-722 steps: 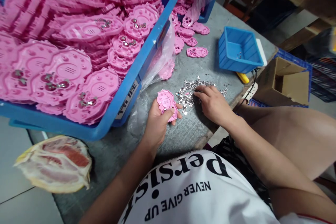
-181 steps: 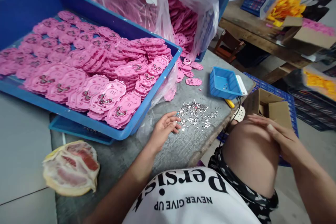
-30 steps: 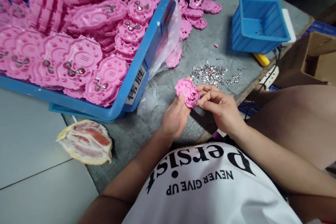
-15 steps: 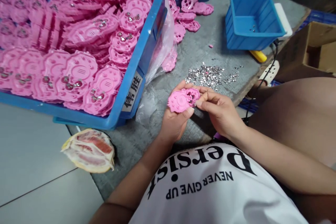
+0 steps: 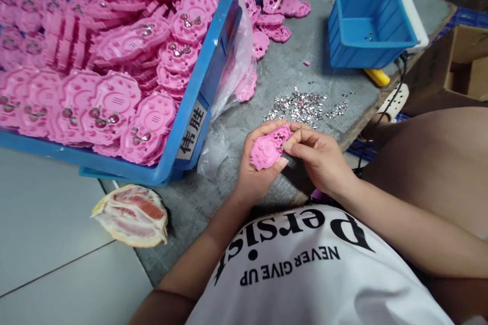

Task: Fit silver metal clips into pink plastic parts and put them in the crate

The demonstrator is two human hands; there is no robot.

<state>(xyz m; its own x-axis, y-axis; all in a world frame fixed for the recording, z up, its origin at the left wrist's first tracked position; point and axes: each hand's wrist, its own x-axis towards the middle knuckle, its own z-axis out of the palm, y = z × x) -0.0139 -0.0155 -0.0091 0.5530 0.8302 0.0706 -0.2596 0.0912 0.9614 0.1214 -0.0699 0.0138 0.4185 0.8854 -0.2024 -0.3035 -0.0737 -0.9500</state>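
My left hand (image 5: 256, 177) is closed around a pink plastic casing (image 5: 265, 151), its fingers behind and its thumb along the near edge. The casing has a scalloped outline and an opening at its right end. At that end, my right hand (image 5: 318, 155) pinches with thumb and forefinger against the casing's edge; whatever is between those fingertips is too small and covered to make out. Just beyond both hands lies a loose heap of small shiny metal pieces (image 5: 299, 105) on the grey tabletop (image 5: 316, 25).
A big blue crate (image 5: 213, 68) full of pink casings with metal pieces stands at left. Beside it are a clear plastic bag (image 5: 238, 61) and loose pink parts (image 5: 278, 33). A small blue bin (image 5: 371, 51) sits back right, a cut pomelo (image 5: 131, 216) front left.
The pink casing has tilted, its right end turned up and away, and my left hand has shifted slightly right with it. My right hand stays pinched at its edge.
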